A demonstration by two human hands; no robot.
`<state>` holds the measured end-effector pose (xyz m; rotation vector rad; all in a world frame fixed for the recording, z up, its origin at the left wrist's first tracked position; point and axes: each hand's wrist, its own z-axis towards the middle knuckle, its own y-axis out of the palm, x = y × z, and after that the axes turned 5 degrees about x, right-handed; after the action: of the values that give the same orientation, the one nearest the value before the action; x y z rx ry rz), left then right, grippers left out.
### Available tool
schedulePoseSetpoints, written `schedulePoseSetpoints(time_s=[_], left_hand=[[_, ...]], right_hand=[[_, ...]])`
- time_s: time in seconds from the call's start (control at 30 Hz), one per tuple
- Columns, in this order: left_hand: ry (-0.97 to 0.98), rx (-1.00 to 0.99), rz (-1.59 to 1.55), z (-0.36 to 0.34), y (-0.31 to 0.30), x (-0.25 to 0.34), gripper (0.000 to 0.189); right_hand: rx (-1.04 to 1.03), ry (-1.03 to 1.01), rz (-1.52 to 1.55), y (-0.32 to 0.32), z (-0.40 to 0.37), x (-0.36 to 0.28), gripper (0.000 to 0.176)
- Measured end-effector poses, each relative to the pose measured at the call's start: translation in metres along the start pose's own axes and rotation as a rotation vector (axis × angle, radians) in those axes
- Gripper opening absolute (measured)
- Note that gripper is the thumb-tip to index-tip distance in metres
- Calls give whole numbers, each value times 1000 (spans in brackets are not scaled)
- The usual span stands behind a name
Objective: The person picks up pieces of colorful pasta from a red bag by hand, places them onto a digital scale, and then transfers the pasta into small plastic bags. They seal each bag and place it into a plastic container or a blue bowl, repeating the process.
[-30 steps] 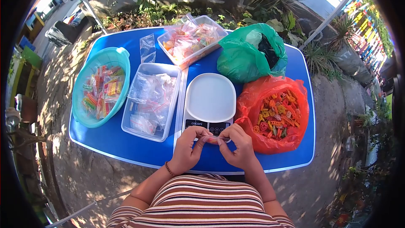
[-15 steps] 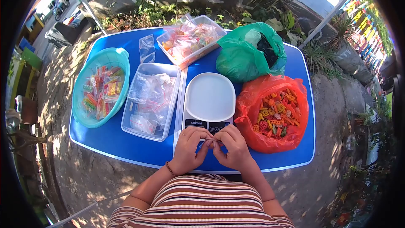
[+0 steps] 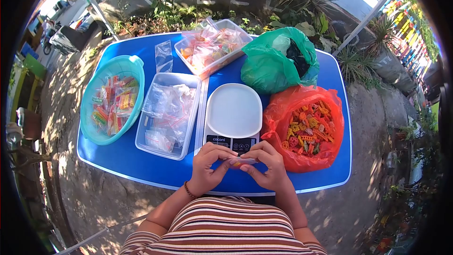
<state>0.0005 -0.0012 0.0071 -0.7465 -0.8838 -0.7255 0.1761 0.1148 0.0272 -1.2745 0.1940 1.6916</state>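
My left hand (image 3: 208, 166) and my right hand (image 3: 269, 167) meet at the near edge of the kitchen scale (image 3: 232, 144). Between them they pinch a small clear plastic bag (image 3: 245, 161). A bit of red and yellow shows in it, but most of it is hidden by my fingers. The scale's white tray (image 3: 234, 110) carries nothing. To the right of my right hand, an open red plastic bag (image 3: 278, 156) is full of colourful wheel- and ladder-shaped snack pieces (image 3: 309, 130). Left of the scale, a clear tub (image 3: 141, 140) holds empty plastic bags (image 3: 172, 108).
A turquoise basket (image 3: 87, 120) with packed snack bags stands at the left. Behind are a tub (image 3: 219, 70) of filled packets, a green plastic bag (image 3: 264, 68) and a flat clear bag (image 3: 163, 56). All rest on a blue table (image 3: 127, 167).
My hands have moved slightly apart, with the right shifting rightward. More of the small bag and its coloured contents shows between my fingers.
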Motion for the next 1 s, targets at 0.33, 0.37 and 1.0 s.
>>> schedulePoseSetpoints(time_s=[0.33, 0.37, 1.0], left_hand=[[-176, -152, -77, -2, -7, 5, 36], [-149, -138, -71, -3, -9, 5, 37], [25, 536, 544, -30, -159, -12, 50]], right_hand=[[20, 0, 62, 1, -3, 3, 23], [11, -39, 67, 2, 1, 2, 25], [-323, -208, 321, 179, 113, -44, 17]])
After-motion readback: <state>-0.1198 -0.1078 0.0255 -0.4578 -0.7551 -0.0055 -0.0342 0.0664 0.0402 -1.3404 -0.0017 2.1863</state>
